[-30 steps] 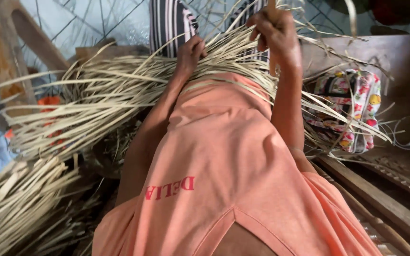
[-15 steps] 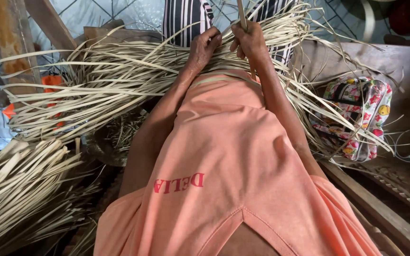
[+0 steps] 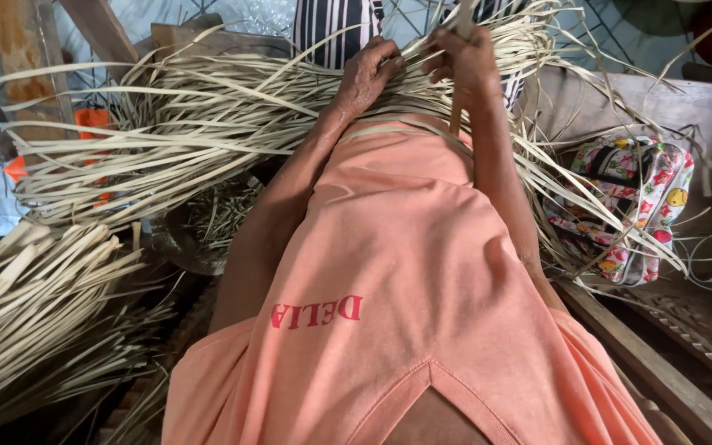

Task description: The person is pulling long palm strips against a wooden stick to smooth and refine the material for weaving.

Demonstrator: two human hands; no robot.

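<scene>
A wide sheaf of pale dried leaf strips (image 3: 208, 115) lies across my lap, fanning out to the left and right. My left hand (image 3: 366, 76) presses its fingers down into the strips at the middle of the sheaf. Just to its right, my right hand (image 3: 465, 59) is closed around a single upright strip (image 3: 461, 16) that rises out of the top of the view. Both hands sit close together above the hem of my orange shirt (image 3: 405, 272). Striped cloth (image 3: 335, 25) shows beyond the hands.
A second pile of broader pale strips (image 3: 26, 305) lies at the lower left. A flowered fabric bag (image 3: 636, 198) rests at the right beside a wooden plank (image 3: 644, 363). A wooden post (image 3: 18, 58) stands at the upper left, near an orange object (image 3: 88, 119).
My right hand came down and leftward toward the left hand, still gripping the upright strip. The view shifted slightly so the hands sit nearer the centre.
</scene>
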